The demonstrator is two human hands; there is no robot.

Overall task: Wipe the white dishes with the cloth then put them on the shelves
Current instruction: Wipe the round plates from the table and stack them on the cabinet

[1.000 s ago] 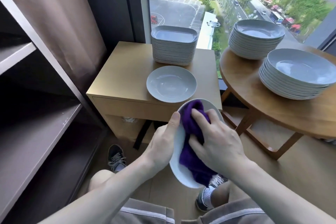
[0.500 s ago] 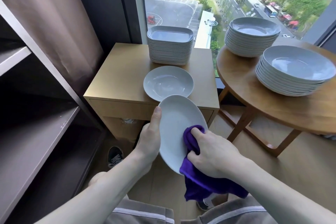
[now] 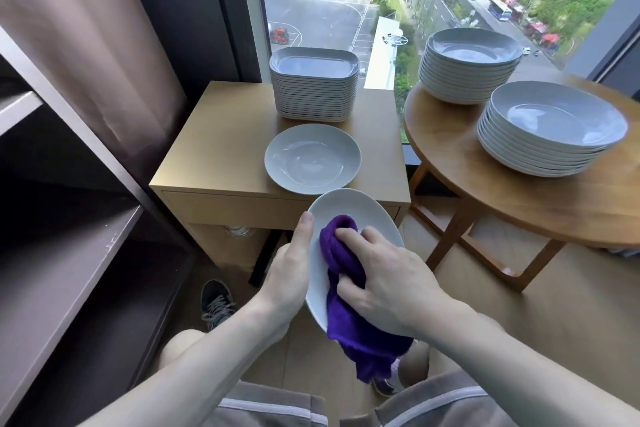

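Note:
My left hand (image 3: 289, 274) grips the left rim of a white dish (image 3: 349, 210), thumb on its face, holding it tilted in front of the cabinet. My right hand (image 3: 384, 282) holds a purple cloth (image 3: 341, 253) bunched against the dish's face; the cloth's tail hangs below the dish. A single white plate (image 3: 311, 158) lies on the wooden cabinet (image 3: 214, 149). Behind it stands a stack of rectangular white dishes (image 3: 313, 85). Two stacks of round white dishes (image 3: 467, 64) (image 3: 550, 126) sit on the round table (image 3: 485, 191). Dark shelves (image 3: 52, 253) are at my left.
A curtain (image 3: 97, 45) hangs behind the shelves, beside a tall window. My legs and shoes (image 3: 216, 302) are on the wood floor below. The round table's legs (image 3: 446, 239) stand close to the right of the held dish.
My right hand slid the cloth down to the dish's lower edge, then back up onto its middle. My left hand kept its grip on the rim throughout.

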